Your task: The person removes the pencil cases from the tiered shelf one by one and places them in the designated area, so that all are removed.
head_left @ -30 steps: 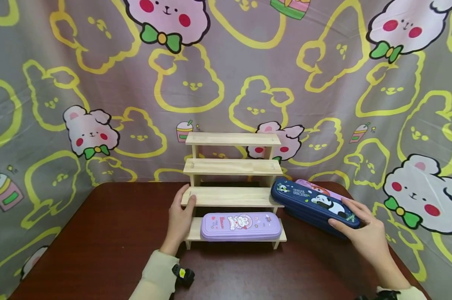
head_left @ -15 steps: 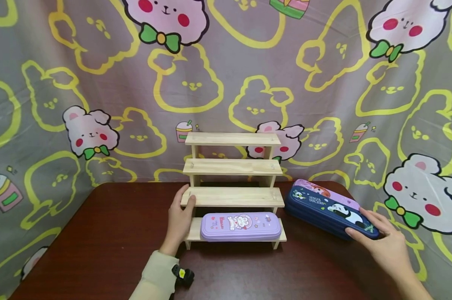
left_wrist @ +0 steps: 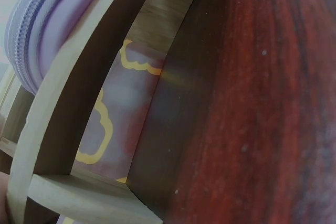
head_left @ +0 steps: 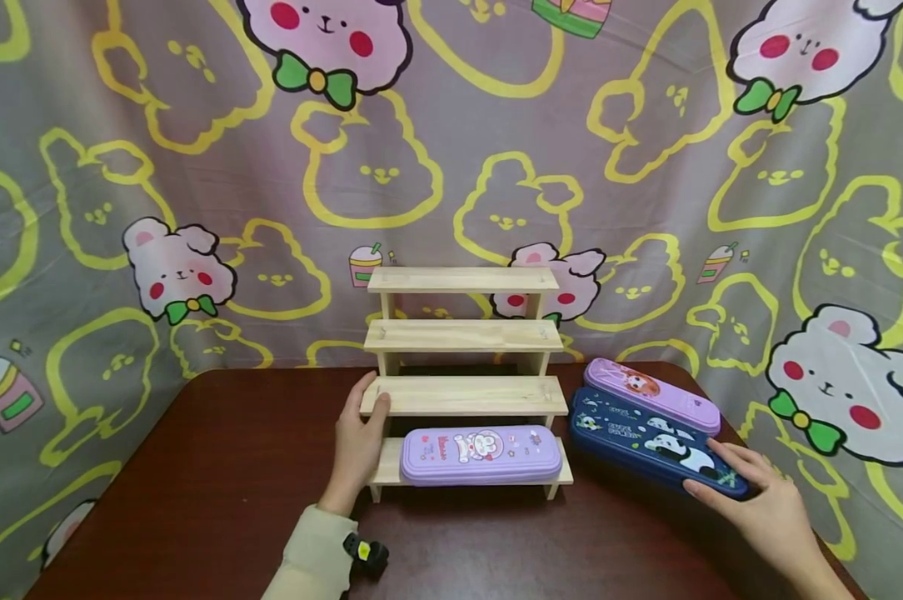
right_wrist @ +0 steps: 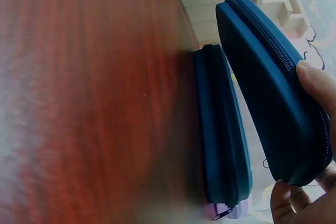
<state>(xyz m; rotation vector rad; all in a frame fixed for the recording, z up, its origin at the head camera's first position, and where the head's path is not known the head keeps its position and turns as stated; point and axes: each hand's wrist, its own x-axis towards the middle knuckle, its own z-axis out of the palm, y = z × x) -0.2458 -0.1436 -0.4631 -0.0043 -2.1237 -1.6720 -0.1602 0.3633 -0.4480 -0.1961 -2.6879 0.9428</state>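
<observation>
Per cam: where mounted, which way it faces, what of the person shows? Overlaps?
Head: on the head, forward and down at the wooden stand and lilac case; left hand, right hand and parts of both forearms show.
Left wrist: close on the stand's edge and table; a sliver of hand at lower left.
Right wrist: at the held navy case and second navy case; right hand at the right edge.
Shared: head and right wrist both show both navy cases and the stand.
</observation>
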